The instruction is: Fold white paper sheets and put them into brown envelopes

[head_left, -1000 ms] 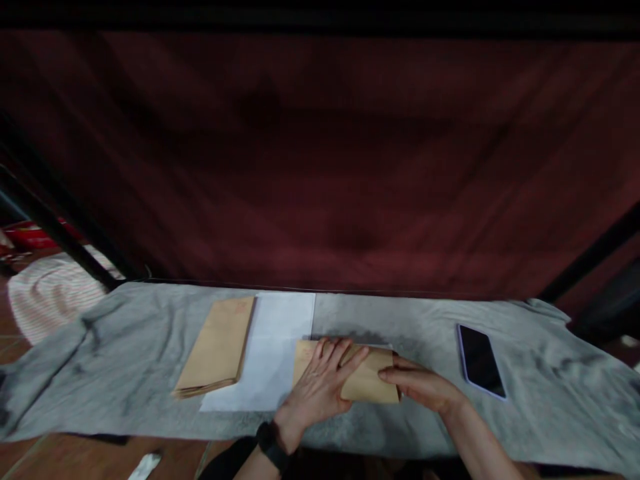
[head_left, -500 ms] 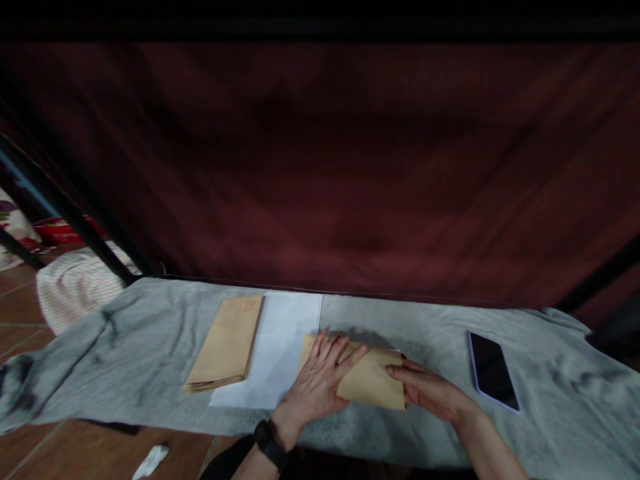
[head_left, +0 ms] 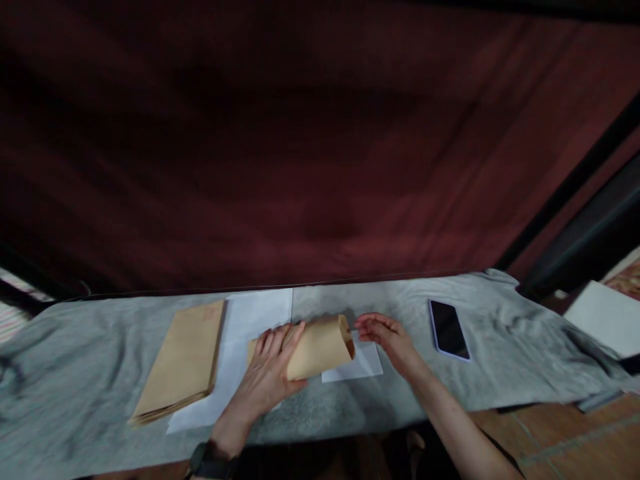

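Observation:
My left hand (head_left: 273, 367) is wrapped over a brown paper envelope (head_left: 320, 347), pressing it so that its right end bulges into an open mouth. To the right of that mouth, my right hand (head_left: 387, 337) hovers with fingers loosely bent and seemingly nothing between them. A folded white paper (head_left: 357, 365) lies on the grey cloth, partly beneath the envelope and close to the right fingertips. On the left lies a stack of brown envelopes (head_left: 183, 357), overlapping white sheets (head_left: 255, 313).
A phone (head_left: 450, 330) with a dark screen rests on the grey cloth (head_left: 400, 300) at the right. Behind the surface hangs a dark red curtain (head_left: 310, 167), with dark bars (head_left: 575, 193) at the side. A white flat object (head_left: 607, 317) is at the far right.
My right hand has let go of the envelope and drawn back to the right. The envelope's right end has opened, and the white paper beneath now shows. The view has turned right.

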A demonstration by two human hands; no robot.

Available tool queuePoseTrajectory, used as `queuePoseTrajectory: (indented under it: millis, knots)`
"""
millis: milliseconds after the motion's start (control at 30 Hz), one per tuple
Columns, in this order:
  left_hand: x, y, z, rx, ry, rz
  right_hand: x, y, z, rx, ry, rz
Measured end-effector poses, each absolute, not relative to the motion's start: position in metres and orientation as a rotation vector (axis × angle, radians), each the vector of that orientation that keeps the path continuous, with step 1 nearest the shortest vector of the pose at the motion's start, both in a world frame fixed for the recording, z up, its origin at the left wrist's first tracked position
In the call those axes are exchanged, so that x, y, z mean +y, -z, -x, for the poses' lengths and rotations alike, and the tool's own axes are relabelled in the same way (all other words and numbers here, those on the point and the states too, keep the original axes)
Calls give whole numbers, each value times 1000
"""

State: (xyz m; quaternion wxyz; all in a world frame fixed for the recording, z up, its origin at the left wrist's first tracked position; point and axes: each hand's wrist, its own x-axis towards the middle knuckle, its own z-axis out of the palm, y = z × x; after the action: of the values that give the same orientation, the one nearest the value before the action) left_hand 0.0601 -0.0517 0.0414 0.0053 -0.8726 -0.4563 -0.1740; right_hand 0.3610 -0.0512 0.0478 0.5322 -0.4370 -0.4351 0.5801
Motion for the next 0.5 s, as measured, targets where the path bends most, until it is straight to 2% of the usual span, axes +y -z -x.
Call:
queuePoseTrajectory:
  millis: [167, 300, 367, 500]
  knots:
    - [-51, -39, -65, -1391, 504, 2759, -52, -33, -348, -1318, -1506, 1044]
    - [-50, -40, -58, -1441, 501, 2730, -41, -23, -361, -1268, -1189, 1294]
    - [-50, -38, -57, -1440, 504, 2730, -38, -24, -366, -1173, -1135, 1285]
    - [-52, -32, -64, -1389, 501, 2759, -48, -33, -357, -1204, -1464, 1091]
